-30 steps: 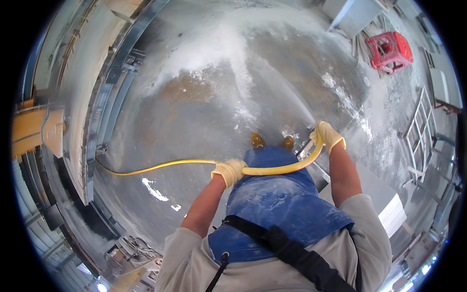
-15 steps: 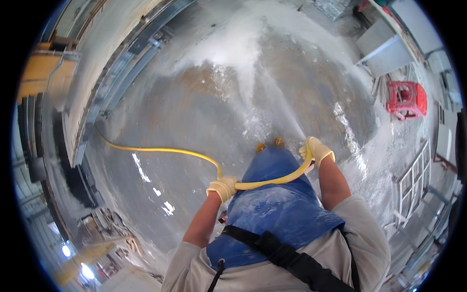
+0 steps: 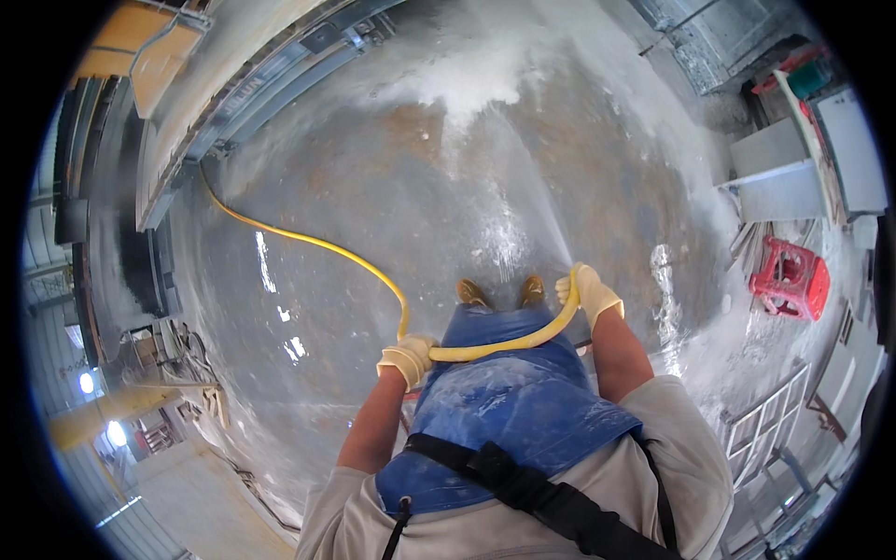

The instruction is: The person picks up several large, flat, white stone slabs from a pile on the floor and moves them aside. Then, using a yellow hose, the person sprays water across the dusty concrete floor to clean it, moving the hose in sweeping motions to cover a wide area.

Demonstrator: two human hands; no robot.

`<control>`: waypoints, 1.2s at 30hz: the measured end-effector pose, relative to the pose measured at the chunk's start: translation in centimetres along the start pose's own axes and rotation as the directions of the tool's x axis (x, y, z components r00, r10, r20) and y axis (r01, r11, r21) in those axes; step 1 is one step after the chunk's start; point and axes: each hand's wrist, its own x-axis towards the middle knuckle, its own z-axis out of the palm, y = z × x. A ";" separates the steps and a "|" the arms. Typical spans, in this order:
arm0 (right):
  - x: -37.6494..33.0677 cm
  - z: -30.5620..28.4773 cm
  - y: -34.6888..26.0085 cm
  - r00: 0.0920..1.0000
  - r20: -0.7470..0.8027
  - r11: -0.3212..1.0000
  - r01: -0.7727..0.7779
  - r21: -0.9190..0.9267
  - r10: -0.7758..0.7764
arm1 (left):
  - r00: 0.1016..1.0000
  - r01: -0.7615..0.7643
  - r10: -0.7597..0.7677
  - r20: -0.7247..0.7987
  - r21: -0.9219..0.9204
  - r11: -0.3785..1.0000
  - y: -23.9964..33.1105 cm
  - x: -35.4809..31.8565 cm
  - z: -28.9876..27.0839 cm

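A yellow hose [image 3: 495, 351] crosses in front of my blue apron [image 3: 509, 397], held at two places. My left hand [image 3: 408, 359], in a cream glove, is closed round it at the left. Gloved the same way, my right hand [image 3: 590, 291] grips the hose close to its end, where a thin spray of water fans forward onto the floor. Beyond my left hand the hose trails over the wet grey floor [image 3: 364, 196] toward the machine at the far left. White residue [image 3: 467, 75] lies on the floor where the spray lands.
At the left stands a long machine with a grey metal rail [image 3: 271, 89]. A red plastic stool [image 3: 791, 278] is at the right, near a grey cabinet [image 3: 775, 173]. A pale metal rack [image 3: 767, 425] stands lower right. My brown shoes [image 3: 473, 293] are just ahead of the apron.
My view has turned, so the stool and rack sit lower in it. Both hands keep hold of the hose, and the spray still runs forward. Both shoes show more fully.
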 end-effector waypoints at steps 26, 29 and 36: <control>-2.0 13.2 -4.4 0.983 -0.151 0.975 0.131 0.177 -0.105 | 0.999 -0.054 0.054 0.000 -0.156 0.986 -13.4 0.7 -6.7; -2.2 13.4 -4.9 0.984 -0.144 0.967 0.131 0.218 -0.101 | 1.000 0.003 -0.002 0.010 -0.156 0.988 -13.0 0.3 -7.2; -0.8 13.2 -7.3 0.988 -0.142 0.954 0.095 0.286 -0.056 | 0.996 0.073 -0.062 0.060 -0.201 0.977 -12.1 1.6 -7.9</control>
